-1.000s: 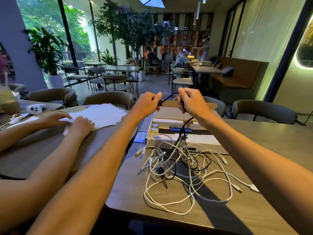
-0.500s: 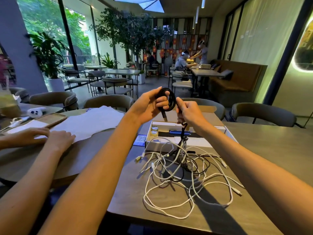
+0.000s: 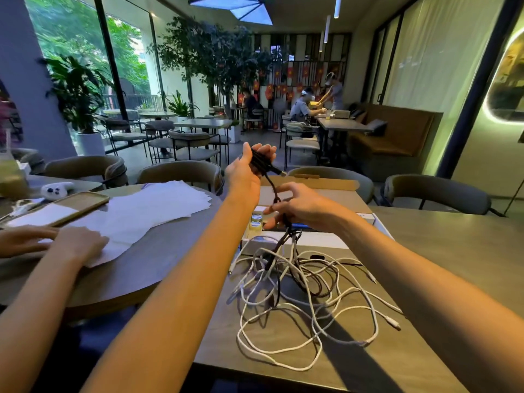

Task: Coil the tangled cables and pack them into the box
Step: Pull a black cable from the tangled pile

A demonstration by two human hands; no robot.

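A black cable (image 3: 272, 188) runs from a small coil in my left hand (image 3: 246, 173) down through my right hand (image 3: 300, 207) into the tangle below. My left hand is raised above the table, fingers wrapped around the coiled loops, with a plug end sticking out to the right. My right hand pinches the black cable lower down, just above the open cardboard box (image 3: 314, 191). On the table in front of the box lies a heap of tangled white cables (image 3: 309, 304) mixed with the rest of the black cable.
The box holds small tape rolls (image 3: 256, 221) and a blue item. To the left, another person's hands (image 3: 73, 245) rest on white paper sheets (image 3: 158, 205) on a round table, beside a phone (image 3: 61, 208). Grey chairs stand behind both tables.
My left hand has risen and turned, now gripping the black coil tighter. My right hand has dropped lower along the cable towards the box. The view has tilted up slightly.
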